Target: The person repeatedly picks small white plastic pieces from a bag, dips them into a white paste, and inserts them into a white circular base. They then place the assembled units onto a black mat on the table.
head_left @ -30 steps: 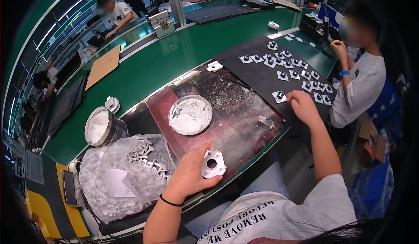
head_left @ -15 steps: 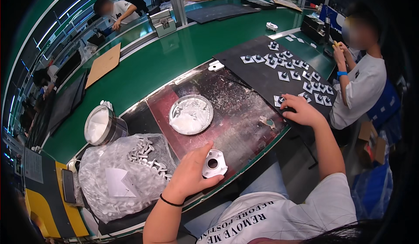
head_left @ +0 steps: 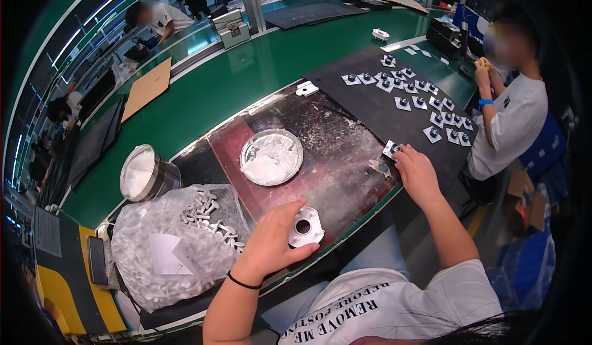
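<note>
My left hand (head_left: 269, 235) is closed around the edge of a white eight-sided plastic housing (head_left: 314, 226) with a round hole in its middle, low over the near edge of the work board. Between the fingertips of my right hand (head_left: 417, 171) is a small square plate with a dark round part (head_left: 390, 149), at the right end of the board. Several more such plates (head_left: 402, 103) lie spread on the black mat (head_left: 345, 101) beyond. A round metal dish (head_left: 297, 166) of white paste sits in the middle of the board.
At left a clear bag (head_left: 139, 240) of white plastic pieces lies beside an open tin (head_left: 166, 181). A phone (head_left: 97, 260) rests on a yellow and grey machine (head_left: 68, 283). A co-worker (head_left: 515, 114) sits at the right. A small white part (head_left: 306, 88) lies at the board's far edge.
My right hand has drawn a square plate off the mat, toward me and slightly left. My left hand stays nearly in place with the white housing.
</note>
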Available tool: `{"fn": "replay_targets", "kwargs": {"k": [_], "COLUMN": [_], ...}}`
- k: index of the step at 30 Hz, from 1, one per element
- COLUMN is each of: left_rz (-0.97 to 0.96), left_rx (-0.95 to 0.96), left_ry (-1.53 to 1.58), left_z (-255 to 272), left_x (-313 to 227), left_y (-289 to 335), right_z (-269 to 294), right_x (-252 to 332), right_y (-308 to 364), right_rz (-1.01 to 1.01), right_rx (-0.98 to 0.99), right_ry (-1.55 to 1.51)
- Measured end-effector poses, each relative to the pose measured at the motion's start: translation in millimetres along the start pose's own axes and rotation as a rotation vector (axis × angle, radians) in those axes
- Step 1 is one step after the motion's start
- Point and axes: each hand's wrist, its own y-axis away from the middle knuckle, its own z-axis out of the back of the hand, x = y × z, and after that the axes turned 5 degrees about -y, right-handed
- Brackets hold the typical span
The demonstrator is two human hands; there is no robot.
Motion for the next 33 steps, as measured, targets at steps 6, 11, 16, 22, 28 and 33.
{"fn": "replay_targets", "kwargs": {"k": [6, 11, 16, 22, 28, 33], "left_rz": [0.002, 0.009, 0.025, 0.081, 0.085, 0.114], "left_rx": [-0.005, -0.034, -0.095, -0.234, -0.193, -0.182], "left_ry": [0.015, 0.015, -0.059, -0.016, -0.009, 0.017], "left_z": [0, -1, -3, -21, -12, -15], "left_x": [0, -1, -3, -5, -7, -4], "left_y": [0, 2, 2, 3, 4, 6], "right_z": [1, 8, 2, 6, -15, -16], "right_x": [-4, 1, 30, 128, 150, 147], "right_y": [-4, -14, -18, -25, -28, -36], "right_rz": [-0.018, -0.128, -0.303, -0.393, -0.348, -0.359], "right_rx": [-0.108, -0.166, -0.155, 0.457, 0.552, 0.640], "right_ry": [-0.083, -0.130, -0.756, -1.448, -1.489, -1.491]}}
